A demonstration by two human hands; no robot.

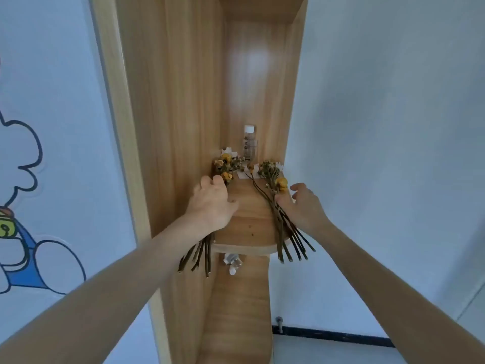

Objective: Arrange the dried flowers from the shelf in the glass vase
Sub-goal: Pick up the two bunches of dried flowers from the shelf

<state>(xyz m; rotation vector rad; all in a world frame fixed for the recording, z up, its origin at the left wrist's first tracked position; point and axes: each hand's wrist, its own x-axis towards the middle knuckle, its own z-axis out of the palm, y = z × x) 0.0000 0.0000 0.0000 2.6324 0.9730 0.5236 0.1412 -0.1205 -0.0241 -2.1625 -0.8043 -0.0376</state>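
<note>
A light wooden shelf point(249, 216) with a rounded front edge is set in a tall niche. The left bunch point(225, 164) of dried flowers is laid under the curled left grip point(212, 203). The right bunch point(273, 177) is laid just beside the right grip point(301, 206) and touched by it. Both bunches' stems are carried past the front edge. Beyond the grips, a clear white-capped bottle point(248, 143) is stood at the back, with white paper scraps point(242, 175) near it.

I'm scanning for print now: the only lettering I catch is a vertical column of dark characters down the clear bottle point(249, 143) at the back of the shelf point(246, 227), and it's too blurred for me to read.
</note>
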